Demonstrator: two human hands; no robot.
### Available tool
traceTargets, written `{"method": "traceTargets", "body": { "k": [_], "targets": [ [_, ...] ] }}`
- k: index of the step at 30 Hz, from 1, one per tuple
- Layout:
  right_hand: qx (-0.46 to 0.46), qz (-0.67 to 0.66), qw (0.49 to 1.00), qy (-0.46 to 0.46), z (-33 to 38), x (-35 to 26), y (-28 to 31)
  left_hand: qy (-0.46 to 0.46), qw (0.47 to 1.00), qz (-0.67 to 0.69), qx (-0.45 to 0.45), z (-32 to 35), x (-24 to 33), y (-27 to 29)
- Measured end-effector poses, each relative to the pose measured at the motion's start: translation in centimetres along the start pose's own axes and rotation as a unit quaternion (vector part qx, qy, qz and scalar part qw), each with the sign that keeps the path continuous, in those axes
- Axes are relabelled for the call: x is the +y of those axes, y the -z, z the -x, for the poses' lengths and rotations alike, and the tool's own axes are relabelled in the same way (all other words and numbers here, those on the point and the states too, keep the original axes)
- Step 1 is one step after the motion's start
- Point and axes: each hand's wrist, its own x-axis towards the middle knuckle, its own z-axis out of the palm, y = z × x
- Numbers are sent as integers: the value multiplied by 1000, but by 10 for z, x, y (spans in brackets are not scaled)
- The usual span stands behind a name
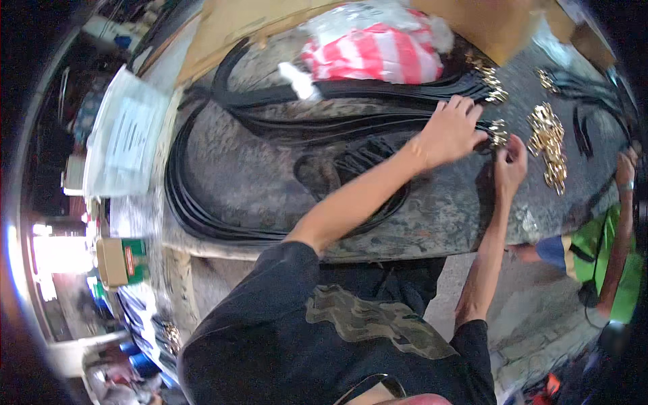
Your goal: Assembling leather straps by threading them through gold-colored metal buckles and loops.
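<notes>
A bundle of long black straps (331,128) lies across the table, gold-coloured metal hooks (498,133) at its right end. My left hand (453,133) rests over the straps just short of those hooks, fingers curled around them. At the strap ends, my right hand (511,165) has its thumb and fingers pinched on one of the hooks; the exact grip is partly hidden. Behind lies a second bundle of black straps (398,90), also ending in gold hooks (496,88). To the right of my hands is a pile of loose gold hooks (548,142).
A red-and-white striped plastic bag (378,54) sits at the back of the worn table (445,216), near cardboard (466,23). More dark straps (584,91) lie at the right, by another person's hand (628,162). A translucent bin (121,142) stands at the left.
</notes>
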Motion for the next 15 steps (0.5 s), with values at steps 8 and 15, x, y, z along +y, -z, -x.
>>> {"method": "traceTargets", "body": {
  "k": [8,15],
  "targets": [
    [9,23,989,145,38,-67,-9,284,948,-95,107,256,57,137],
    [-508,-74,826,234,54,-151,-94,333,898,-272,94,386,-19,179]
  ]
}}
